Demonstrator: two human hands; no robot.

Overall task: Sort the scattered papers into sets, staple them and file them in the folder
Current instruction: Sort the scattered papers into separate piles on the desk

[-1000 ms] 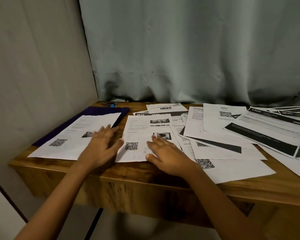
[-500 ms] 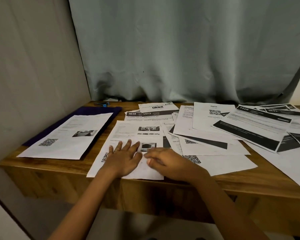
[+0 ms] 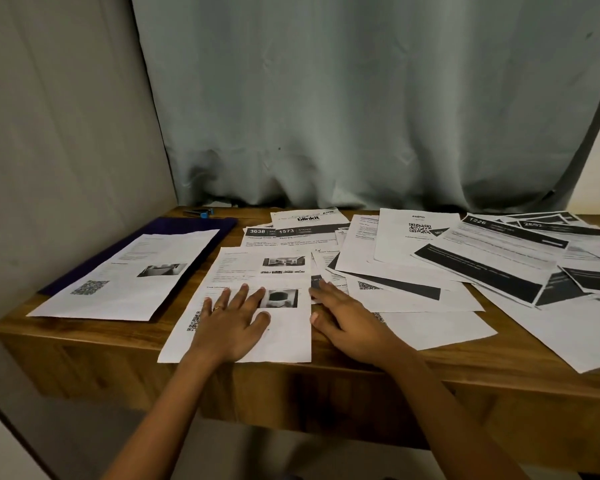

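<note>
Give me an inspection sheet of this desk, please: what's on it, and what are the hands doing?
Surface: wooden desk, largely covered by paper.
Job's things: scattered papers overlapping across the middle and right; printed sheet lying on the purple folder at left; blue stapler at the back left.
Clutter: nothing seen.
Hands: left hand flat on the front sheet; right hand open, resting on the papers beside it.
Cables: nothing seen.
Surroundings: curtain behind, wall at left.
</note>
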